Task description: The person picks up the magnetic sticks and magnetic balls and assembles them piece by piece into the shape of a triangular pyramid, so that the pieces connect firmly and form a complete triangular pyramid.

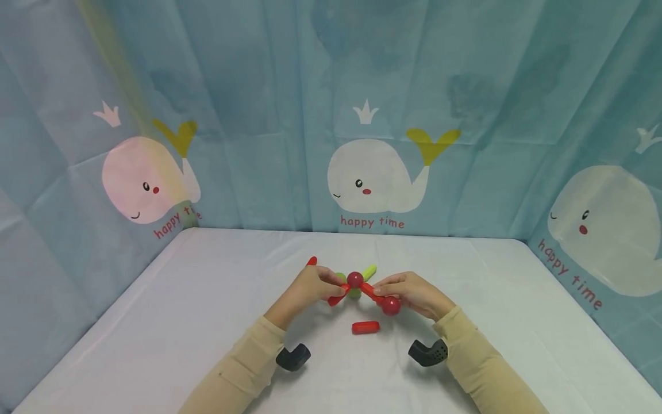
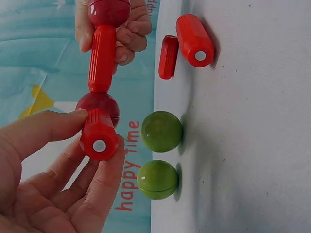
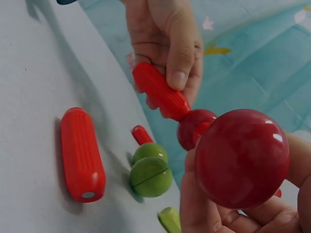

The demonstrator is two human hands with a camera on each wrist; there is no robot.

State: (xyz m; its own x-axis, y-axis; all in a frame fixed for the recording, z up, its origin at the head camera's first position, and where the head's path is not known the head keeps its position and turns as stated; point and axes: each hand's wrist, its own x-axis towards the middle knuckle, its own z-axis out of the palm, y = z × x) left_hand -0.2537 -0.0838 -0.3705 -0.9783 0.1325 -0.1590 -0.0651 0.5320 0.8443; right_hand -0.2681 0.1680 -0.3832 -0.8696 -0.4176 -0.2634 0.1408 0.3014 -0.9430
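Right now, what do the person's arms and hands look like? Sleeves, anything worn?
Both hands are bare: left hand, right hand. Long beige sleeves cover both forearms to the wrist. A black, bent camera unit with a perforated end sits under each wrist. No rings or gloves visible.

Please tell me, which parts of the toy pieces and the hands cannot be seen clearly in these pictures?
- Head view: the green balls are mostly hidden behind the left hand and the held red rods.
- Right wrist view: the big red ball covers the rod behind it and much of the right hand.
- Right wrist view: the green rod is cut off by the bottom edge.
- Left wrist view: the top red ball is cut off by the upper edge.
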